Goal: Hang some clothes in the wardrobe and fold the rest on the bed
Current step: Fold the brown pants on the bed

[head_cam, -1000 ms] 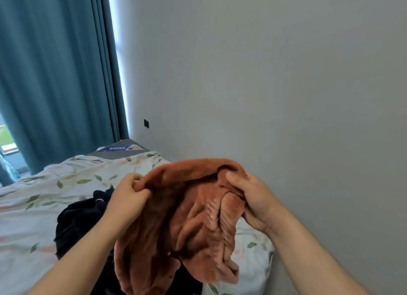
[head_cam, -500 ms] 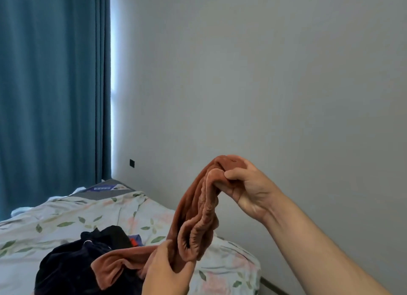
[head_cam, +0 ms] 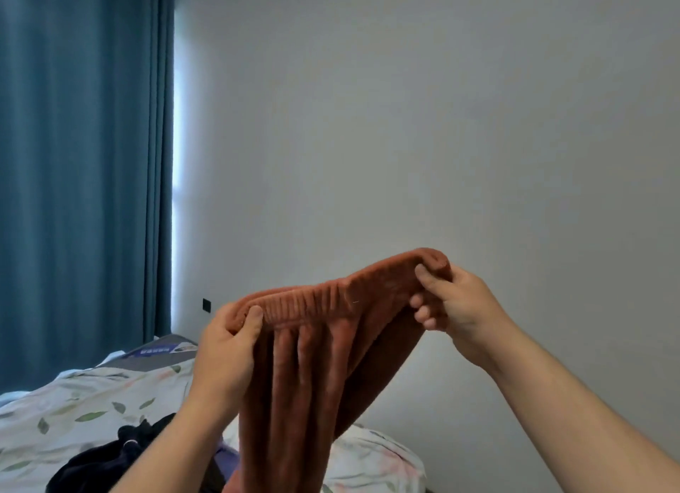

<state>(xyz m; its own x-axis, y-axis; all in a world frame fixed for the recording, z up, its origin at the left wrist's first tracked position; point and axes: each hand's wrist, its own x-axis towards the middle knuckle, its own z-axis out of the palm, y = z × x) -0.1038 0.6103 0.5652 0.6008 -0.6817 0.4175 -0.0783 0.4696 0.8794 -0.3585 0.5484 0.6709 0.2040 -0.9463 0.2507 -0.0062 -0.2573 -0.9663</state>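
I hold up a rust-orange fleece garment (head_cam: 305,375) with a ribbed elastic waistband, stretched between both hands above the bed (head_cam: 84,411). My left hand (head_cam: 224,349) grips the waistband's left end, thumb on top. My right hand (head_cam: 456,305) pinches the right end, held higher. The fabric hangs straight down between my forearms. A dark navy garment (head_cam: 103,463) lies crumpled on the bed below, partly hidden by my left arm. The wardrobe is out of view.
The bed has a white cover with a leaf print. A teal curtain (head_cam: 81,161) covers the window on the left, with a bright gap beside it. A plain grey wall (head_cam: 404,124) fills the background, with a small black socket (head_cam: 207,304).
My left hand rose from the garment's lower end to its waistband. Both hands pulled the waistband apart, so the bunched fabric now hangs spread out. The view tilted upward.
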